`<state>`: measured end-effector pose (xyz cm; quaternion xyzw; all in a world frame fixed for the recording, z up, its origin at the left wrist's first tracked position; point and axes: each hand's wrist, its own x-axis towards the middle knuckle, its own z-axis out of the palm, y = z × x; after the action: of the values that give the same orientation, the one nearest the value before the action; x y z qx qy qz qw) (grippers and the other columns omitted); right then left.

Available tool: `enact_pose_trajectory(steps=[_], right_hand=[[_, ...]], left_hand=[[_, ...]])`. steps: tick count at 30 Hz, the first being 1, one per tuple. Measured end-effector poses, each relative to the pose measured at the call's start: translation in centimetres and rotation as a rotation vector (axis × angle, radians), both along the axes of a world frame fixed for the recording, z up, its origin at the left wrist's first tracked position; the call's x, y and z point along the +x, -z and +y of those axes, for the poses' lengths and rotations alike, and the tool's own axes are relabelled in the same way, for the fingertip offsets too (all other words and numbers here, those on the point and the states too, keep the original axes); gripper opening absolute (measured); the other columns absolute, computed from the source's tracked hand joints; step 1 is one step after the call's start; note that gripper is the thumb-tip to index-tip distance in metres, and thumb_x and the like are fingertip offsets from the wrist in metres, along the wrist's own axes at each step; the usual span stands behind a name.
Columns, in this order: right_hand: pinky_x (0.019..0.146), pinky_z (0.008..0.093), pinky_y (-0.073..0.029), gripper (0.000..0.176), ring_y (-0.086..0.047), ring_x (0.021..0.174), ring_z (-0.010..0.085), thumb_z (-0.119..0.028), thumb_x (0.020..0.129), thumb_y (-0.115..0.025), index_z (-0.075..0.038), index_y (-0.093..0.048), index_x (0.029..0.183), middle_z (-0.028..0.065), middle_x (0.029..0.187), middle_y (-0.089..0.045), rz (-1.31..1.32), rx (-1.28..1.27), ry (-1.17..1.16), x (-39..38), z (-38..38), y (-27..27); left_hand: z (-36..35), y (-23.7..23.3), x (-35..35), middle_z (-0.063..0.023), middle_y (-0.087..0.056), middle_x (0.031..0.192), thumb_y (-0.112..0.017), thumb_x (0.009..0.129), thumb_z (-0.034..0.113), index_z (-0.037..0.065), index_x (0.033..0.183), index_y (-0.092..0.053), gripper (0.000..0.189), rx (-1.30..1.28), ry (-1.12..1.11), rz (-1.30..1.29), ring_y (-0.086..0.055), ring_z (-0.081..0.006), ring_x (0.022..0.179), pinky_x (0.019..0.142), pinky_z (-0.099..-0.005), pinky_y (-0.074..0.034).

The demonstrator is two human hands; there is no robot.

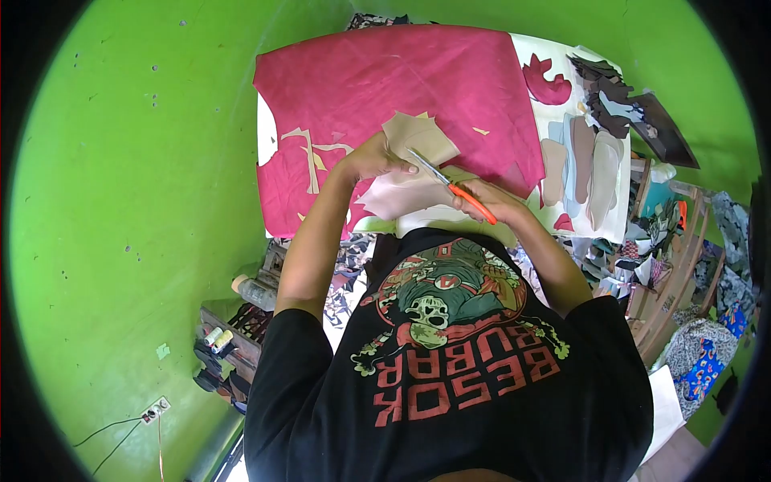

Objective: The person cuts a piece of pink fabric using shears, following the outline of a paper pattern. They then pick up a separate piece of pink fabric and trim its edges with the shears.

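Note:
My left hand (379,159) is closed on a beige piece of material (418,136) with jagged edges, held above the table. In my right hand (491,201) are scissors (468,198) with orange handles, their blades pointing up and left across the beige piece. A pale pink piece (401,195) lies under and beside my hands, near the table's front edge. Beneath everything spreads a large crimson sheet (385,76). Thin beige offcuts (312,165) rest on it left of my left hand.
Flat sole-shaped pieces (584,161) in grey, brown and white lie at the table's right, with a curved red scrap (548,84) and dark scraps (606,96) behind. A wooden rack (675,273) with fabric stands at right. A bottle (254,292) is at lower left.

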<state>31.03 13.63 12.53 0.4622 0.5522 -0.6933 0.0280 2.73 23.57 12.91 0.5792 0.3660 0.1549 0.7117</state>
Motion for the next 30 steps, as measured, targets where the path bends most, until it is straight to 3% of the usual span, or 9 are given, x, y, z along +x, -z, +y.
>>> enact_pose_trajectory(steps=[5, 8, 10, 13, 16, 19, 21, 25, 30], right_hand=[[0.067, 0.0367, -0.044, 0.062, -0.051, 0.075, 0.0169, -0.066, 0.095, -0.058, -0.004, -0.055, 0.094, 0.0033, 0.078, -0.053, 0.048, 0.184, 0.040, 0.0, -0.6, -0.9], [0.064, 0.0351, -0.043, 0.061, -0.050, 0.072, 0.0154, -0.065, 0.096, -0.057, -0.005, -0.054, 0.094, 0.0021, 0.075, -0.051, 0.067, 0.256, 0.102, 0.0, -1.1, -0.5], [0.063, 0.0341, -0.043, 0.060, -0.050, 0.069, 0.0144, -0.066, 0.096, -0.056, -0.006, -0.053, 0.094, 0.0016, 0.073, -0.050, 0.079, 0.285, 0.134, 0.0, -1.1, -0.3], [0.059, 0.0324, -0.044, 0.058, -0.049, 0.065, 0.0129, -0.066, 0.099, -0.049, -0.008, -0.050, 0.091, 0.0010, 0.072, -0.047, 0.048, 0.091, 0.117, 0.2, -1.4, 0.8], [0.055, 0.0302, -0.044, 0.060, -0.048, 0.060, 0.0114, -0.070, 0.100, -0.042, -0.011, -0.046, 0.088, -0.0003, 0.070, -0.045, 0.245, -0.011, 0.145, 0.1, -1.9, 2.6], [0.056, 0.0289, -0.044, 0.052, -0.044, 0.056, 0.0122, -0.057, 0.105, -0.042, -0.009, -0.047, 0.088, -0.0011, 0.067, -0.041, 0.321, -0.065, 0.156, 0.0, -2.4, 2.5], [0.055, 0.0289, -0.045, 0.068, -0.048, 0.058, 0.0121, -0.078, 0.096, -0.038, -0.011, -0.043, 0.085, -0.0020, 0.066, -0.044, 0.321, -0.045, 0.174, -0.3, -2.6, 2.5], [0.055, 0.0295, -0.045, 0.067, -0.048, 0.058, 0.0122, -0.076, 0.097, -0.037, -0.011, -0.043, 0.085, -0.0015, 0.065, -0.041, 0.287, -0.069, 0.172, -0.1, -2.7, 2.8], [0.055, 0.0289, -0.045, 0.070, -0.046, 0.062, 0.0114, -0.079, 0.094, -0.038, -0.009, -0.048, 0.096, -0.0010, 0.074, -0.044, 0.417, -0.115, 0.234, -0.8, -3.2, 2.3]], left_hand=[[-0.2, 0.9, 0.1, -0.0069, -0.067, 0.128, -0.087, 0.076, 0.005, 0.004, 0.142, -0.051, 0.075, -0.077, 0.006, 0.052, -0.061, -0.0199, 0.120, 0.107, -0.0360, -0.045], [-0.8, 1.6, 0.6, -0.0091, -0.067, 0.128, -0.085, 0.080, 0.003, 0.001, 0.145, -0.046, 0.076, -0.172, -0.120, 0.044, -0.061, -0.0199, 0.120, 0.106, -0.0349, -0.046], [-1.3, 2.5, 0.5, -0.0106, -0.066, 0.129, -0.080, 0.083, 0.000, -0.001, 0.149, -0.039, 0.078, -0.285, -0.368, -0.042, -0.062, -0.0189, 0.119, 0.104, -0.0329, -0.048], [-2.1, 3.6, 0.5, -0.0117, -0.065, 0.130, -0.078, 0.084, -0.004, -0.001, 0.153, -0.032, 0.083, -0.180, -0.333, -0.179, -0.063, -0.0177, 0.119, 0.102, -0.0316, -0.049], [-2.5, 2.8, 0.5, -0.0126, -0.064, 0.130, -0.076, 0.084, -0.006, -0.001, 0.154, -0.031, 0.083, -0.080, -0.287, -0.110, -0.064, -0.0172, 0.116, 0.100, -0.0316, -0.050], [-2.3, 1.0, 0.4, -0.0128, -0.066, 0.128, -0.075, 0.085, -0.008, 0.000, 0.155, -0.030, 0.083, -0.059, -0.199, 0.003, -0.066, -0.0164, 0.110, 0.091, -0.0307, -0.053], [-2.2, 0.3, 0.5, -0.0122, -0.068, 0.124, -0.075, 0.085, -0.007, 0.001, 0.155, -0.030, 0.083, -0.060, -0.215, -0.028, -0.067, -0.0161, 0.106, 0.087, -0.0301, -0.053], [-1.9, 1.8, 0.4, -0.0101, -0.072, 0.111, -0.077, 0.085, -0.005, 0.004, 0.155, -0.030, 0.084, -0.027, -0.303, -0.200, -0.068, -0.0144, 0.095, 0.077, -0.0277, -0.052], [-1.8, 1.2, 0.1, -0.0103, -0.073, 0.108, -0.076, 0.085, -0.007, 0.005, 0.155, -0.031, 0.083, -0.054, -0.296, -0.199, -0.069, -0.0149, 0.097, 0.082, -0.0281, -0.053]])
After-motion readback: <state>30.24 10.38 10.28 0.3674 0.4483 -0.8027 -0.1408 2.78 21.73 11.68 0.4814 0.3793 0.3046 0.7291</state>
